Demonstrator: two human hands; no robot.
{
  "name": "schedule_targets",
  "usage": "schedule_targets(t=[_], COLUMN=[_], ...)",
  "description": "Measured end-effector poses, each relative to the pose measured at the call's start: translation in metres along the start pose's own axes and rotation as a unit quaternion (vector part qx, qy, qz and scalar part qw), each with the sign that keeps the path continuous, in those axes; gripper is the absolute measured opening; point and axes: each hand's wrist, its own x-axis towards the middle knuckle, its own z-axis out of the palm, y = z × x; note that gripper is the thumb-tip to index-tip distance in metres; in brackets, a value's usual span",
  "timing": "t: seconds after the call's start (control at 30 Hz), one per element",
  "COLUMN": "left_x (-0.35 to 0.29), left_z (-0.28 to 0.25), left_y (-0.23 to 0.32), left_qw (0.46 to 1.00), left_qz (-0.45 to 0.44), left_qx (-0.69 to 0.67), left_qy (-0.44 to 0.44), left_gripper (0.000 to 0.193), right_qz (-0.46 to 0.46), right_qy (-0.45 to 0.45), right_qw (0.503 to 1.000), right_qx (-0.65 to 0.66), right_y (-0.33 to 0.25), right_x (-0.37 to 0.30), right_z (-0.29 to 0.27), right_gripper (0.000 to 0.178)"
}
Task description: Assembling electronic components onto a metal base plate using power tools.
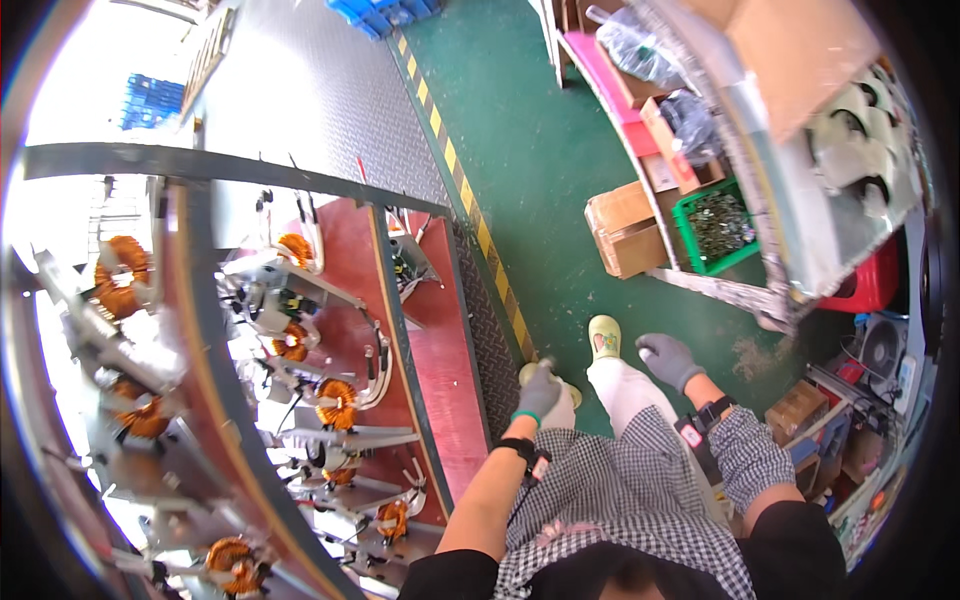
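My left hand (541, 391), in a grey glove with a green cuff, hangs beside the shelving rack, its fingers loosely apart and a little blurred. I see nothing in it. Over the green floor, my right hand (671, 362), also in a grey glove, reaches forward of my body with loosely extended fingers and no visible object. Neither hand touches anything I can see. Nearest to the left hand is the dark-framed rack (395, 330) with red-brown shelves. It carries several metal assemblies with orange copper-wound coils (336, 403) and cables.
A yellow-black floor stripe (455, 165) runs past the rack. To the right stands a shelf cart with a cardboard box (625, 228) and a green crate (715, 228) of small metal parts. Further right are a fan (883, 345) and a red container (868, 280). Blue crates (380, 12) stand ahead.
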Motion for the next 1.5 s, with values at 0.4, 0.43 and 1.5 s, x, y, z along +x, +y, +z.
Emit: schedule_targets(t=[0.4,0.43,1.5], left_x=[-0.111,-0.1,0.368], left_z=[0.005,-0.002,-0.191], left_y=[0.057,0.056,-0.181], left_qw=[0.985,0.987,0.692], left_qz=[0.153,0.127,-0.167], left_qx=[0.07,0.095,-0.493], left_qy=[0.029,0.029,0.501], left_gripper=[0.044,0.043,0.062], right_qz=[0.212,0.232,-0.053], right_qy=[0.203,0.204,0.388], right_qw=[0.876,0.868,0.919], right_qx=[0.383,0.388,-0.036], right_y=[0.148,0.165,0.154], right_x=[-0.215,-0.225,-0.011], right_z=[-0.011,0.0,-0.131], right_gripper=[0.017,0.016,0.046])
